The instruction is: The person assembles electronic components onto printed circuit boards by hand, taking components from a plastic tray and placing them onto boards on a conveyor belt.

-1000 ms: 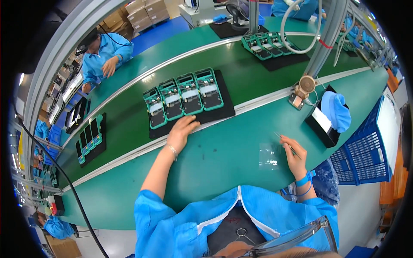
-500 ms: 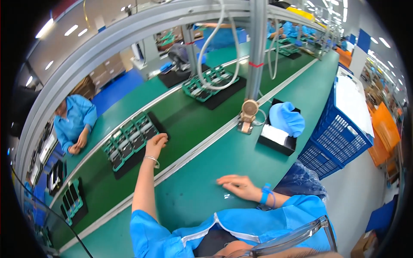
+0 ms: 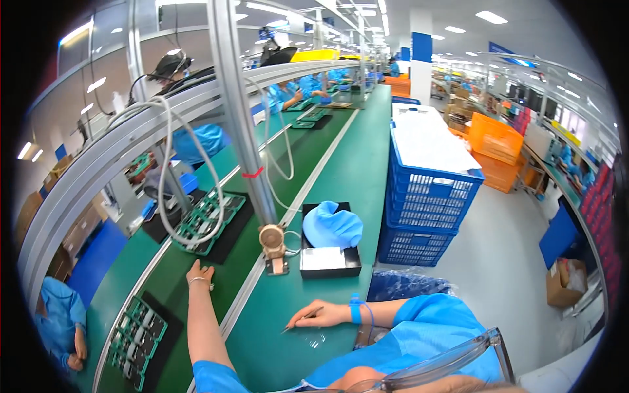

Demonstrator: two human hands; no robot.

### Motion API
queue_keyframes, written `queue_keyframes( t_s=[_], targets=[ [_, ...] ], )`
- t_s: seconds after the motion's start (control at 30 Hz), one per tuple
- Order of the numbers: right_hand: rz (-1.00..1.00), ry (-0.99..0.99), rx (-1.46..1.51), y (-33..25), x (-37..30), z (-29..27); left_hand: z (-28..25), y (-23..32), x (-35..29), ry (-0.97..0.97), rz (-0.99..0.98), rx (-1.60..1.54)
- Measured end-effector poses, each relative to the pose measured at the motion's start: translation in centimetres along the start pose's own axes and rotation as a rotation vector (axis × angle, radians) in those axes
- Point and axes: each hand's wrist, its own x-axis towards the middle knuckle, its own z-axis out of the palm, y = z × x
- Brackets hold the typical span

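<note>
My left hand [image 3: 201, 274] reaches over the dark green conveyor, fingers partly spread and holding nothing. Just beyond its fingertips is a green frame of circuit boards [image 3: 202, 226] on a black mat [image 3: 236, 219]. A second green frame with boards [image 3: 136, 342] lies nearer, to the left of my left forearm. Above the green worktop, my right hand [image 3: 318, 314] is closed around thin, pointed tweezers [image 3: 293, 325], their tip toward the left. Some small clear bits [image 3: 317, 340] lie below that hand. A blue strap [image 3: 356, 309] circles my right wrist.
A black box [image 3: 331, 265] with a blue cloth cap [image 3: 333, 224] stands ahead, beside a tan round device [image 3: 272, 242]. A metal post [image 3: 239, 118] and hanging white cable [image 3: 171, 190] rise over the belt. Blue crates [image 3: 426, 203] stand right; a co-worker [image 3: 62, 321] sits left.
The view has swung to the right. My left hand has left the nearer board frame and is now close to the farther one. The tweezers in my right hand now show clearly.
</note>
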Motion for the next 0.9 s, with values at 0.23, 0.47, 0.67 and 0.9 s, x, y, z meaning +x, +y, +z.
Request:
queue_keyframes(
  t_s=[0.23, 0.47, 0.67, 0.9],
  targets=[
    [-0.001, 0.028, -0.007, 1.7, -0.1, -1.0, 6.6, -1.8, 1.0, 0.179, 0.06, 0.195],
    [-0.035, 0.011, 0.023, 3.2, 1.8, -0.6, 4.0, -0.1, 8.1, 0.244, -0.058, 0.348],
    [-0.057, 0.034, 0.011, 3.3, 2.6, -0.6, 0.6, -1.3, 9.5, 0.107, -0.061, 0.307],
    [0.005, -0.059, -0.026, 2.5, 3.0, 0.0, -8.5, 0.0, -1.1, 0.061, 0.028, -0.058]
  ],
)
